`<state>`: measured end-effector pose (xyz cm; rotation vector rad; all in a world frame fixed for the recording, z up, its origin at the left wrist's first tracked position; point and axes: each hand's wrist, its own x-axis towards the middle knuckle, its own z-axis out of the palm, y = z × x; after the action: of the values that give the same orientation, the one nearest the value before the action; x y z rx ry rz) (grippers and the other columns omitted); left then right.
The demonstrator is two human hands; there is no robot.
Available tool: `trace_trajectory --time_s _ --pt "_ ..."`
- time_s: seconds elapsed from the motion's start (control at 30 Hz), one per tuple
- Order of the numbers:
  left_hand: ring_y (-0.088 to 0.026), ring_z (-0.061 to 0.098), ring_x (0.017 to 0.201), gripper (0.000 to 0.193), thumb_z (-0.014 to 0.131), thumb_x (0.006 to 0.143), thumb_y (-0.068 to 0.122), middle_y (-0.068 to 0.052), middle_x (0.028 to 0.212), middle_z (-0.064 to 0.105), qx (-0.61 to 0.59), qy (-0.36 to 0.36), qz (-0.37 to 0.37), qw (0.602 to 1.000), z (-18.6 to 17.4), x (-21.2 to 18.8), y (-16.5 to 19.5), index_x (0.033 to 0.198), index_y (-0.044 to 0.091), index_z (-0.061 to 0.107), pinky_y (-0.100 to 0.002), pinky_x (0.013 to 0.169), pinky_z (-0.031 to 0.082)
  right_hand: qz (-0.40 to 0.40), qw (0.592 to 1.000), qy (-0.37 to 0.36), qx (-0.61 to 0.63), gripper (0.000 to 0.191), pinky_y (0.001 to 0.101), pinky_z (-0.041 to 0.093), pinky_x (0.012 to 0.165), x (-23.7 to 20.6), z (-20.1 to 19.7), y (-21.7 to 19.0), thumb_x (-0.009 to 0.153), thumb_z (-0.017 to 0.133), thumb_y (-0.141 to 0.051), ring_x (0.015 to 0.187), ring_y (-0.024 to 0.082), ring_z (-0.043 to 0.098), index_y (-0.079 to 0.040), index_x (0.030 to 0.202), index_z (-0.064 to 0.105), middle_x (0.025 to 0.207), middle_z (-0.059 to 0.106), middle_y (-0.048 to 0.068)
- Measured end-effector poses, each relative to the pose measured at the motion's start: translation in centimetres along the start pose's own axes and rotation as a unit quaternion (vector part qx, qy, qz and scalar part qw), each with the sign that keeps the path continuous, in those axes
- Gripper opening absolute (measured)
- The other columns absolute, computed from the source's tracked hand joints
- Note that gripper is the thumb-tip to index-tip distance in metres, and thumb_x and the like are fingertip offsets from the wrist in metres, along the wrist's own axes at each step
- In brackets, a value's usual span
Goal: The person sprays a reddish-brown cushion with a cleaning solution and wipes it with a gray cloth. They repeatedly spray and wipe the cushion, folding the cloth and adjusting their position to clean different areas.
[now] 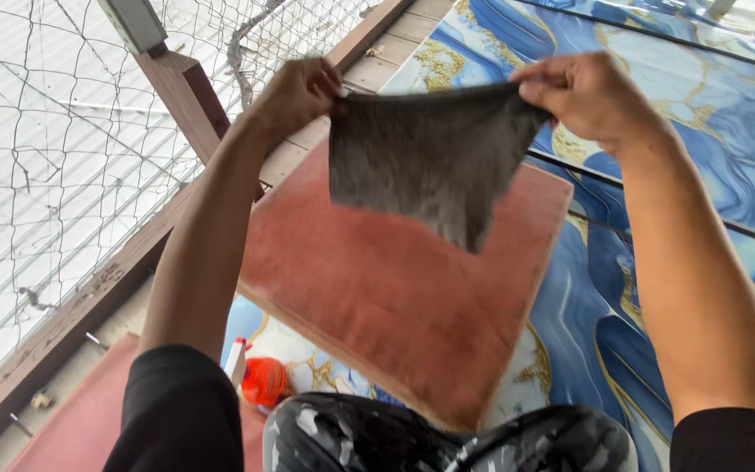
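two hands, my left hand [294, 92] and right hand [583, 92], each pinch a top corner of the dark grey square cloth [425, 157], stretched above the reddish-brown square board [404, 297]; i judge a loose pinch could drop it.

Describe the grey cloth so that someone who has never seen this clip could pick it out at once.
Start at the reddish-brown square board lying on the blue and gold marbled floor. Held up in the air above it, stretched by its top corners between the left hand and the right hand, hangs the grey cloth. It is the only dull, fuzzy, limp thing there, tapering to a point below.
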<state>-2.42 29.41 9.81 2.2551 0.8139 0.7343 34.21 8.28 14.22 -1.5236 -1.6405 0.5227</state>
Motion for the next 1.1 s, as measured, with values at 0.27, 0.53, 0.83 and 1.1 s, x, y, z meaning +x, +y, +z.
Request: trace_trajectory --time_s 0.27,0.53,0.83,1.1 --pt "-0.022 0.074 0.092 0.032 0.076 0.085 -0.002 -0.013 0.105 0.077 0.206 0.105 -0.012 0.973 -4.2 7.4 -6.3 0.113 0.013 0.077 -0.035 0.082 0.059 -0.196 0.952 0.108 -0.210 0.017 0.0397 0.056 0.080 10.5 6.2 4.1 0.105 0.069 -0.014 0.087 0.023 0.073 -0.009 0.120 0.078 0.103 0.078 0.011" --pt "-0.032 0.073 0.100 0.062 0.045 0.087 -0.019 -0.009 0.140 0.058 0.239 -0.119 -0.250 0.931 1.8 1.1 -9.4 0.137 0.016 0.058 -0.042 0.083 0.057 -0.030 0.935 -0.129 -0.330 0.034 0.0585 0.029 0.112 5.2 19.0 9.1 0.105 0.050 -0.014 0.074 0.027 0.069 -0.026 0.122 0.077 0.080 0.074 0.013" --pt "-0.027 0.067 0.117 0.035 0.065 0.086 0.000 -0.012 0.121 0.072 0.299 -0.145 -0.157 0.930 1.7 -2.5 -10.7 0.118 0.010 0.073 -0.038 0.104 0.053 -0.067 0.947 -0.085 -0.301 0.031 0.0623 0.020 0.114 3.0 19.3 10.5 0.101 0.053 -0.013 0.096 0.024 0.072 -0.019 0.122 0.076 0.099 0.078 0.007" --pt "-0.025 0.066 0.103 0.035 0.063 0.092 0.000 -0.007 0.111 0.071 0.360 -0.097 -0.117 0.921 3.6 -6.1 -9.5 0.118 0.020 0.075 -0.043 0.093 0.051 -0.070 0.944 -0.077 -0.314 0.030 0.0638 0.018 0.115 1.0 18.2 11.1 0.103 0.052 -0.014 0.099 0.023 0.073 -0.020 0.122 0.075 0.104 0.078 0.007"
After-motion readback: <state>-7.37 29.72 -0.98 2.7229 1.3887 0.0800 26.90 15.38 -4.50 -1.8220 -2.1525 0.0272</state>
